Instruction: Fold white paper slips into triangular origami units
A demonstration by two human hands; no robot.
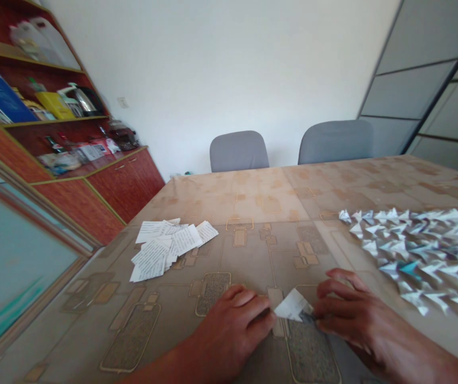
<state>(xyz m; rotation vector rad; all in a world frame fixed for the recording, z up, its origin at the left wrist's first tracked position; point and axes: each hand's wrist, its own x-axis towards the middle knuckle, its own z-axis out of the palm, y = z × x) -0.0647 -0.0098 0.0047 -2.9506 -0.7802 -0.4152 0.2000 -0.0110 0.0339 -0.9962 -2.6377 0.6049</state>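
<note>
Paper, partly folded, sits over the near surface, its right corner apparently pinched in the right hand's grip, the left hand curled at the other, hold unclear, with rows of folded pieces seemingly finished at right and printed slips unfolded at left, text illegible.

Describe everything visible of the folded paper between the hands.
The folded paper is small, whitish and roughly triangular, one point facing away, with a dark grey patch at the lower right. Whether it rests on the patterned tabletop is unclear. The right hand appears to pinch its right end; the left hand is at its left corner.
</note>
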